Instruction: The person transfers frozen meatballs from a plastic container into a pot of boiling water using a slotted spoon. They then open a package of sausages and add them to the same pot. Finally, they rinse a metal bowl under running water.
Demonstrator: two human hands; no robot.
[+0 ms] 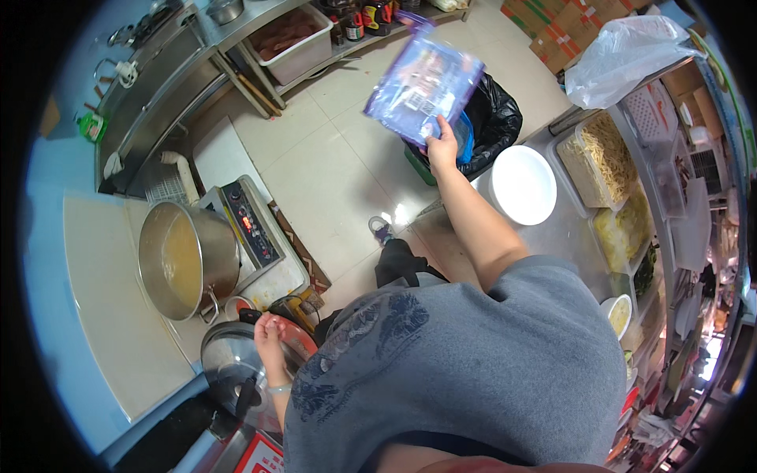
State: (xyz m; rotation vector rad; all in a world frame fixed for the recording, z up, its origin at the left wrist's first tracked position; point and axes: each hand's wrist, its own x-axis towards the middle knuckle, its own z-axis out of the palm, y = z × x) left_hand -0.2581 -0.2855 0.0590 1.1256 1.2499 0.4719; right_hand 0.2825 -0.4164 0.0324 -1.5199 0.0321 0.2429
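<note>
My right hand (442,146) grips the lower edge of a flat purple plastic packaging bag (417,80) that bears printing. The bag is held out above and beside a bin lined with a black bin bag (500,115). Something blue (465,139) shows at the bin's mouth, partly behind my hand. At the lower left, my left hand (269,332) has its fingers curled in, and I see nothing held in it. It is above a round metal lid (227,355) with a dark handle, close to a red-orange rim (295,338).
Left, a deep steel pot (219,248) of yellowish liquid stands by a lit induction cooker (248,222). Right, a white round tub (523,185) sits on the steel counter, beside containers of noodles (603,159) and yellow-green food (621,227). A meat crate (298,62) and cartons (562,35) are farther off.
</note>
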